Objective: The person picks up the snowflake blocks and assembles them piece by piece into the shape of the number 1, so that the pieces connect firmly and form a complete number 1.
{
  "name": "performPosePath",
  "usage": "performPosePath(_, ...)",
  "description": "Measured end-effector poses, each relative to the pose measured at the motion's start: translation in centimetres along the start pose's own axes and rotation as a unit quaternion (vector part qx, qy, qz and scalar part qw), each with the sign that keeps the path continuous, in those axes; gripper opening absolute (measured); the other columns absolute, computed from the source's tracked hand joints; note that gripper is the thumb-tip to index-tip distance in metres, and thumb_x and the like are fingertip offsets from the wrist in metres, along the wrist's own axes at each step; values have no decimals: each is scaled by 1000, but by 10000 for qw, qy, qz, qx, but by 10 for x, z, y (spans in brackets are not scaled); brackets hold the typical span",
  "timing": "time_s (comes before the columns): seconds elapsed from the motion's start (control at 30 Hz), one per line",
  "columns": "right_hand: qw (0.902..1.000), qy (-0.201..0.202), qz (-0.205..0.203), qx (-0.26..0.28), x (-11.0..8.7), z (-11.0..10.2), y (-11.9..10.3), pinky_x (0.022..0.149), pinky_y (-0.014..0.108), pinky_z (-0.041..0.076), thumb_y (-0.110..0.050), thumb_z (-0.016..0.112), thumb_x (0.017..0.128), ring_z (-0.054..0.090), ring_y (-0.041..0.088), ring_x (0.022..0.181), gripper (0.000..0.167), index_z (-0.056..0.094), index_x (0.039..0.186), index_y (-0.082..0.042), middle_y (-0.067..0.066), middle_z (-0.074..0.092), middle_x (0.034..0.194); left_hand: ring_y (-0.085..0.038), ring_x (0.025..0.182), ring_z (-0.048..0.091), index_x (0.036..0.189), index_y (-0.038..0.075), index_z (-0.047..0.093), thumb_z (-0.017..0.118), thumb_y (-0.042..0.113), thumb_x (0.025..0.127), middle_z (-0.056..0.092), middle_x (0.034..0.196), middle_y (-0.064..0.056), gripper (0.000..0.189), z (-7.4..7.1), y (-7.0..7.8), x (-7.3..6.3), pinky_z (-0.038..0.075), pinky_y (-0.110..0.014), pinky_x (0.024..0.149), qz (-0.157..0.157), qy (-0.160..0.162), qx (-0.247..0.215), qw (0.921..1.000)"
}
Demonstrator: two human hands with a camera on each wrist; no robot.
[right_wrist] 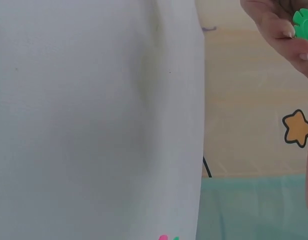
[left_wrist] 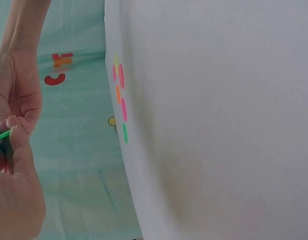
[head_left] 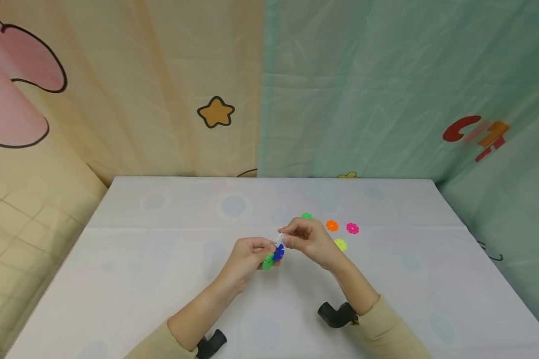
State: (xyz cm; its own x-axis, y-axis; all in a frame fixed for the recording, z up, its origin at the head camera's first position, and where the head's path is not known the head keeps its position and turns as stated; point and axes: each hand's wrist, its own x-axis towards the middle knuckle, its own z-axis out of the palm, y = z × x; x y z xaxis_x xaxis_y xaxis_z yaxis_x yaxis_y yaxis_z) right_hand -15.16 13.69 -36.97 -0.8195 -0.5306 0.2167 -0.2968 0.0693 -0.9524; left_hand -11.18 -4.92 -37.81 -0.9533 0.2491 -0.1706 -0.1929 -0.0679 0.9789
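Worktop (head_left: 233, 309), white with faint spots; its far edge runs in front of a curtain (head_left: 341, 89), beige to our left, green to our right. Over its middle, raised clear of the surface, we find both hands close together. Left hand (head_left: 250, 253): fingers bent, thumb pressing, gripping a green disc (head_left: 267, 263) and a blue disc (head_left: 278, 252), both small and notched, overlapping. Right hand (head_left: 312, 240): thumb and forefinger almost together, pinching a whitish disc (head_left: 280, 240). The whitish disc meets the upper rim of the blue one; whether the two are slotted together we cannot tell at this size. Beyond the right hand, toward the far edge and right of the middle, we note loose discs: a second green one (head_left: 307, 216) partly behind the hand, an orange disc (head_left: 332, 226), a pink disc (head_left: 352, 228), and nearer us a yellow disc (head_left: 340, 245), partly covered. From the left wrist we count three pink pieces (left_wrist: 124, 110) in that group. Beige sleeves (head_left: 388, 329) on both arms; a black fitting (head_left: 334, 315) at each wrist.
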Motion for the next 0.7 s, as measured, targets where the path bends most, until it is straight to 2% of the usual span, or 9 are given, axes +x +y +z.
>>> performPosePath(0.1, 9999, -82, 65, 87, -1, -3, 1, 71, 26, 54, 5, 61, 86, 59, 14, 72, 13, 60, 96, 13, 10, 61, 84, -14, 67, 65, 89, -13, 63, 58, 3, 90, 69, 75, -8, 17, 0, 1, 1, 53, -26, 68, -4, -111, 88, 9999)
performPosePath(0.33, 9987, -133, 320, 380, -6, -9, 8, 72, 26, 54, 5, 60, 87, 61, 12, 72, 17, 58, 100, 15, 1, 62, 81, -16, 70, 67, 91, -12, 63, 60, 8, 91, 70, 79, -11, 20, 0, 0, 3, 54, -29, 71, -133, -397, 201, 9989)
performPosePath(0.7, 9981, -194, 381, 433, -6, -10, 12, 75, 28, 53, 2, 61, 87, 62, 18, 77, 21, 57, 100, 18, 1, 64, 85, -14, 69, 66, 90, -7, 63, 62, 14, 90, 69, 77, -5, 21, -1, 0, 3, 54, -31, 72, -299, -439, 62, 9986)
